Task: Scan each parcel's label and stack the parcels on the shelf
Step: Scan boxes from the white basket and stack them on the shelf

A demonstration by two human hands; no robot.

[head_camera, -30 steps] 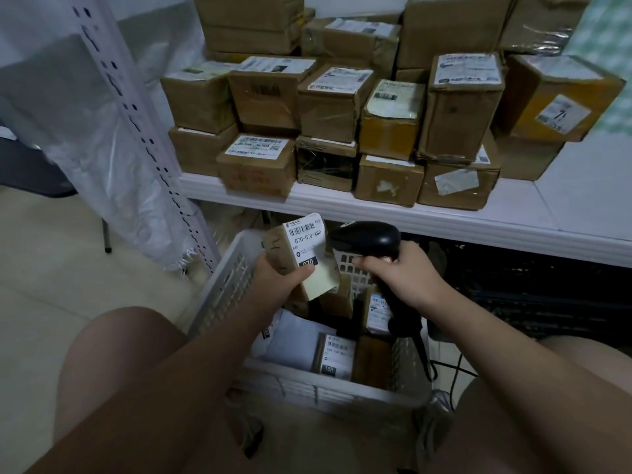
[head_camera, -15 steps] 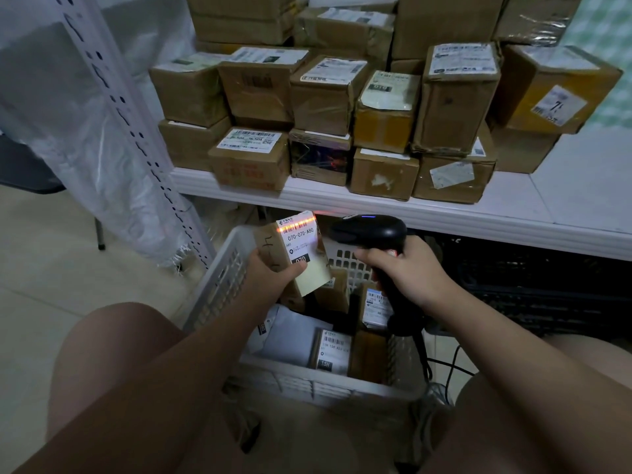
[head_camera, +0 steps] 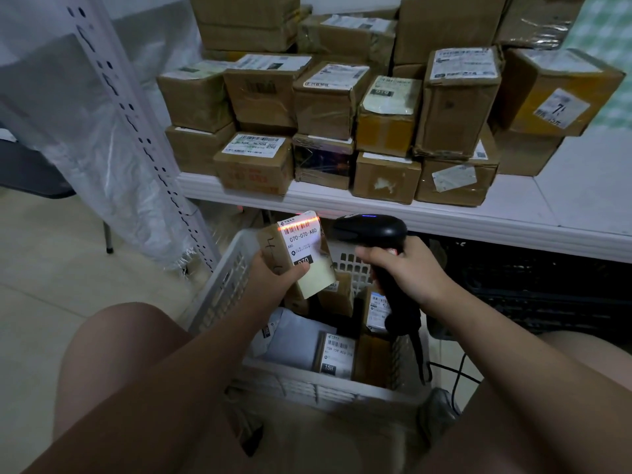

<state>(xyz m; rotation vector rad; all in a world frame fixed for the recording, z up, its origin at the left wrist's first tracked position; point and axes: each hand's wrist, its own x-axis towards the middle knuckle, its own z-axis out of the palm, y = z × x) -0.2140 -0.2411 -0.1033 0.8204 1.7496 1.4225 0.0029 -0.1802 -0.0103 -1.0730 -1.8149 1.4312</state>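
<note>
My left hand (head_camera: 273,278) grips a small cardboard parcel (head_camera: 297,251) with a white label reading 070-070-A80, held over the white basket (head_camera: 219,292). A red scan line crosses the barcode at the label's top. My right hand (head_camera: 407,271) grips a black handheld scanner (head_camera: 371,229), its head pointed left at the label. The white shelf (head_camera: 427,213) behind carries several stacked brown parcels (head_camera: 328,97). More parcels (head_camera: 337,354) lie in the basket.
A perforated white shelf post (head_camera: 136,131) with a plastic sheet stands at left. A dark crate (head_camera: 547,285) sits under the shelf at right. The scanner cable (head_camera: 455,371) hangs beside the basket. My knees frame the basket. Bare shelf surface lies at far right.
The red scan line came on across the barcode. The parcel and scanner rose slightly toward the shelf edge and stay close together.
</note>
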